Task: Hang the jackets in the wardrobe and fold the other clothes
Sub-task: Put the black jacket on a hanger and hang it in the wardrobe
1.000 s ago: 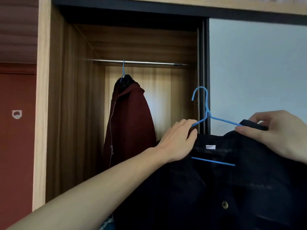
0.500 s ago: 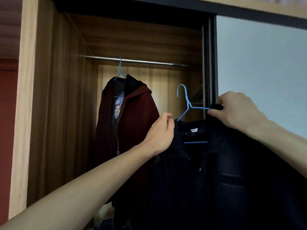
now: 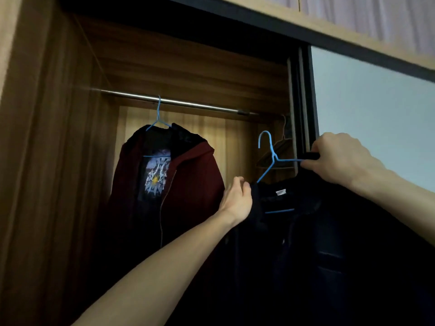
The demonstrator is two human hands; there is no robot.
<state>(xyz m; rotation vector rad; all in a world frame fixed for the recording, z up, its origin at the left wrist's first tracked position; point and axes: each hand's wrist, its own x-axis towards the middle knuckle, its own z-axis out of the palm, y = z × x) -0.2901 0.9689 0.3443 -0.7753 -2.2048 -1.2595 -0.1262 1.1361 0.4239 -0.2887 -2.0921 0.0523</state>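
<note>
Person is standing at the open wardrobe, both arms raised, holding a dark jacket on a blue wire hanger. Jacket is sitting in front of the right half of the opening, below the rail, hook not on the rail yet. Hook is pointing up, clear of the rail, lower and to the right of it.

Left hand is gripping the jacket's left shoulder edge, fingers curled into the fabric just beside the hanger's lower left arm. Right hand is closing round the jacket's right shoulder, fingers wrapped over dark cloth where the hanger's right arm is running in. White label is showing inside the collar, hanger crossbar visible under it.

Maroon hooded jacket is already hanging on the rail from a second blue hanger, zip open, a printed dark shirt showing inside. It's sitting left of the held jacket, near the left hand, contact unclear. Pale sliding door is covering the right side.
</note>
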